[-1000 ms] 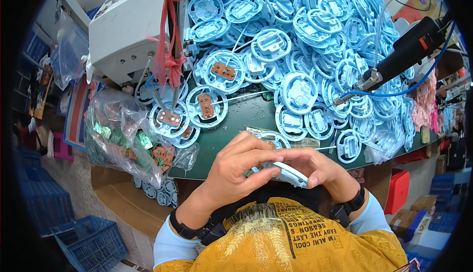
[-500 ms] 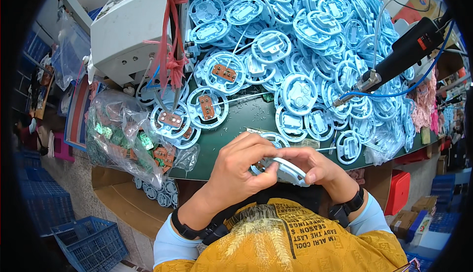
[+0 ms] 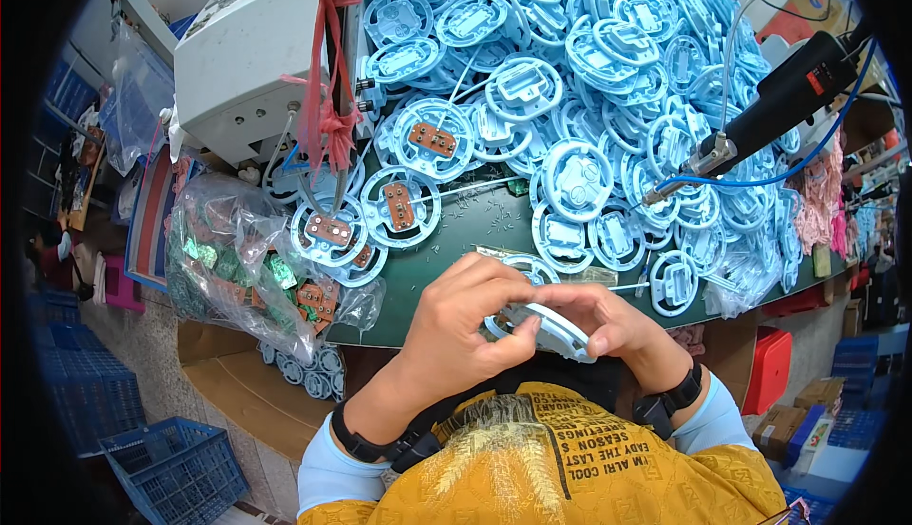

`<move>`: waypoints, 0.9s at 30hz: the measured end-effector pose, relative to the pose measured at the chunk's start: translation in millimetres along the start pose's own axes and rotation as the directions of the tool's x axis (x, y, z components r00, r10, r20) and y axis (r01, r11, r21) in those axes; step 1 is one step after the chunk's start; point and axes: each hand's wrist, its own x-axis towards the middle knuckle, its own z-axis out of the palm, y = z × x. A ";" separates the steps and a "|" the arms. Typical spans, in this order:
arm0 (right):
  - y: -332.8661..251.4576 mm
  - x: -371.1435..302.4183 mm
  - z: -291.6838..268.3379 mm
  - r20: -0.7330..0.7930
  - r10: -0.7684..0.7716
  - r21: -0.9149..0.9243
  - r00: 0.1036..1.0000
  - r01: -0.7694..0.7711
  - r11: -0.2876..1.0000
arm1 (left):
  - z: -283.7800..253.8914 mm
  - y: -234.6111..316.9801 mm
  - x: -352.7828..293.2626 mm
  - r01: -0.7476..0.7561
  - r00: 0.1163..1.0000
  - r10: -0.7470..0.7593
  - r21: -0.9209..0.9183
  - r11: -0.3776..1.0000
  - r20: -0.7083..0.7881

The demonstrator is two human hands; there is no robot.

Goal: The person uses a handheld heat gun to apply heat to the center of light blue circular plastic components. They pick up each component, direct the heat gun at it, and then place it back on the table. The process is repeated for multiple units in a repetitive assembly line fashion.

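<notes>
A light-blue round plastic frame (image 3: 564, 337) is held tilted between my two hands, just over the table's near edge. My left hand (image 3: 467, 316) pinches its left side with thumb and fingers. On its right side, my right hand (image 3: 608, 318) grips the rim. Part of the frame is hidden behind my fingers. Just beyond my hands another blue frame (image 3: 532, 267) lies partly covered. To the left, several blue frames carry brown circuit boards (image 3: 399, 207) with small metal parts.
Blue round frames (image 3: 570, 78) are heaped across the far table. A black electric screwdriver (image 3: 769, 112) hangs at the right. A white machine (image 3: 252, 59) stands far left, near a clear bag (image 3: 237, 259) of boards. Small screws (image 3: 484, 221) lie scattered on the green tabletop (image 3: 418, 283).
</notes>
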 end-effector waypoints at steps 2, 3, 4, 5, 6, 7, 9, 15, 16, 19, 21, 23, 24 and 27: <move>-0.5 0.6 0.4 0.001 0.002 -0.012 1.000 -0.001 1.000 | 2.0 0.4 -0.2 -0.028 0.999 0.029 0.056 0.998 -0.018; -0.2 0.8 0.4 0.000 0.003 -0.010 1.000 -0.003 1.000 | 2.9 0.4 0.0 -0.041 0.999 0.043 0.071 0.997 -0.025; 0.2 1.1 0.1 -0.001 0.005 -0.008 1.000 -0.005 1.000 | 3.7 0.2 0.3 -0.055 0.998 0.058 0.087 0.995 -0.033; 0.5 1.3 -0.1 -0.002 0.007 -0.006 1.000 -0.007 1.000 | 4.1 -0.1 0.4 -0.068 0.997 0.072 0.102 0.992 -0.040; 0.8 1.5 -0.3 -0.002 0.008 -0.004 1.000 -0.008 1.000 | 4.3 -0.7 0.4 -0.071 0.996 0.076 0.104 0.992 -0.037; 0.9 1.8 -0.6 -0.001 0.008 -0.002 1.000 -0.008 1.000 | 4.4 -1.3 0.5 -0.075 0.996 0.079 0.106 0.992 -0.034; 1.3 1.9 -0.8 -0.003 0.009 0.002 1.000 -0.009 1.000 | 4.3 -2.2 0.8 -0.078 0.996 0.081 0.102 0.992 -0.026; 4.1 1.6 -3.1 0.003 0.008 0.012 1.000 -0.008 1.000 | 1.4 -2.8 1.3 -0.063 0.998 0.062 0.056 0.996 0.013; 4.7 1.4 -3.6 0.003 0.008 0.012 1.000 -0.008 1.000 | 1.1 -3.0 1.4 -0.063 0.998 0.062 0.046 0.997 0.016; 4.8 1.3 -4.3 0.013 0.017 0.014 1.000 -0.017 1.000 | 0.3 -5.2 1.4 -0.096 0.995 0.095 0.047 0.994 0.029; 5.0 1.2 -5.5 0.022 0.027 0.019 0.999 -0.027 0.999 | 1.0 -8.8 1.4 -0.160 0.987 0.158 0.083 0.984 0.036; 6.2 0.3 -7.1 0.030 0.038 0.028 0.999 -0.039 0.999 | 2.4 -13.1 1.3 -0.253 0.968 0.249 0.144 0.957 0.045; 7.2 0.3 -7.7 0.036 0.045 0.025 0.998 -0.046 0.999 | 2.4 -14.0 1.8 -0.306 0.952 0.301 0.201 0.931 0.055; 10.2 0.8 -5.1 0.001 0.013 -0.025 1.000 -0.013 1.000 | 2.0 -22.5 1.7 -0.433 0.894 0.447 0.348 0.831 0.046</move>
